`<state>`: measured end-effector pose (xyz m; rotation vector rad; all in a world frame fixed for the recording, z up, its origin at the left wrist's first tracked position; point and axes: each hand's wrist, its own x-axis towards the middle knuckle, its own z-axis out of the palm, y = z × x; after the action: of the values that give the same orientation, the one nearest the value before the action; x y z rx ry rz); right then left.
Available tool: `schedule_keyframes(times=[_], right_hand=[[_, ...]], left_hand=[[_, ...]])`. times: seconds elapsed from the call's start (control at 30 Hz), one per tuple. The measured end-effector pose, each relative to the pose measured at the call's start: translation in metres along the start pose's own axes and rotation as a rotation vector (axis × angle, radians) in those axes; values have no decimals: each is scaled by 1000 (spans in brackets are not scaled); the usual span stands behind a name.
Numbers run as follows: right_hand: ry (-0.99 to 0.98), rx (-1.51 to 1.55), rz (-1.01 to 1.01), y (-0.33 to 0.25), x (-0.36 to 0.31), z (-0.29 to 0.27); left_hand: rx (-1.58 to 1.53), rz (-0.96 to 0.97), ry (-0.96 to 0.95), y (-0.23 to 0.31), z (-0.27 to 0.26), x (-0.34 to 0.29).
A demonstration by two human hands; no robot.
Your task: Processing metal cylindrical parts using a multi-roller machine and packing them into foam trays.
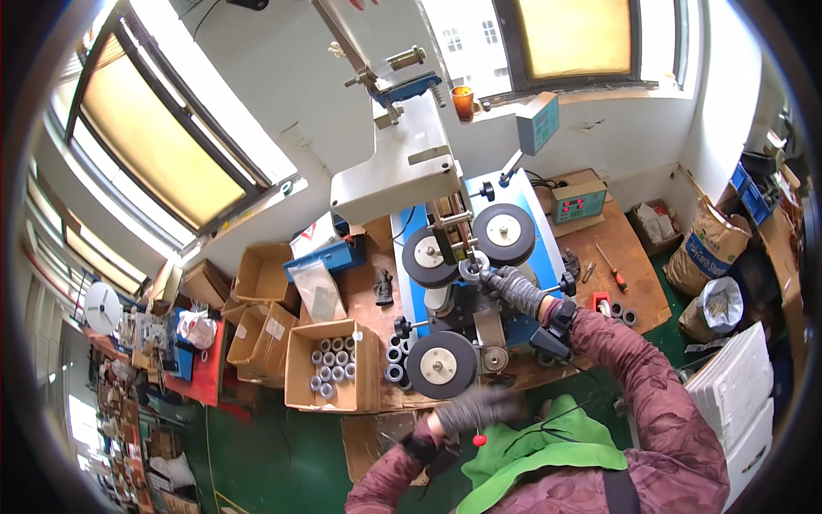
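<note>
Right hand (514,287) up at the machine: its gloved fingers (495,278) curl in and pinch a small grey ring-shaped spool (472,269), which sits at the middle of the machine between the two upper dark discs, left disc (429,256) and right disc (504,234). The grip closes on the spool's rim from the right side. The spool looks rigid and light, a hard little roll that should not give under the glove; its smooth rim looks like the place to hold it, since the face lies close to the discs.

Left hand (478,409) is low, near the counter's front edge, just below the third dark disc (441,364). It is motion-blurred, so whether those fingers are spread or closed I cannot tell, and I see nothing clearly in them. A small red knob (479,439) sits just beneath it.

Further out: the blue-and-white winding machine (411,163) stands on a brown wooden counter (638,283). More grey spools (394,353) are stacked just left of the lower disc, and an open cardboard box (334,367) left of those holds rows of the same spools. To the right lie a red-handled screwdriver (610,267), a few dark rings (622,313), and a small control box with red digits (578,204).
</note>
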<state>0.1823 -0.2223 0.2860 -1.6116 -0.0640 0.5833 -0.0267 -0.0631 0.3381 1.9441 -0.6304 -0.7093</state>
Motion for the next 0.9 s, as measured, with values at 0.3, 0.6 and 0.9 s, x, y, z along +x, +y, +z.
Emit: schedule_keyframes(times=[0.3,0.6,0.9], right_hand=[[16,-258,-341,-13,-7,6],[232,-399,-585,-74,13,-2],[36,-169,-660,-48,54,-18]], left_hand=[[-554,-82,733,-49,-96,122],[-1608,-92,882,-81,-106,164],[-1563,-116,917,-53,-97,180]])
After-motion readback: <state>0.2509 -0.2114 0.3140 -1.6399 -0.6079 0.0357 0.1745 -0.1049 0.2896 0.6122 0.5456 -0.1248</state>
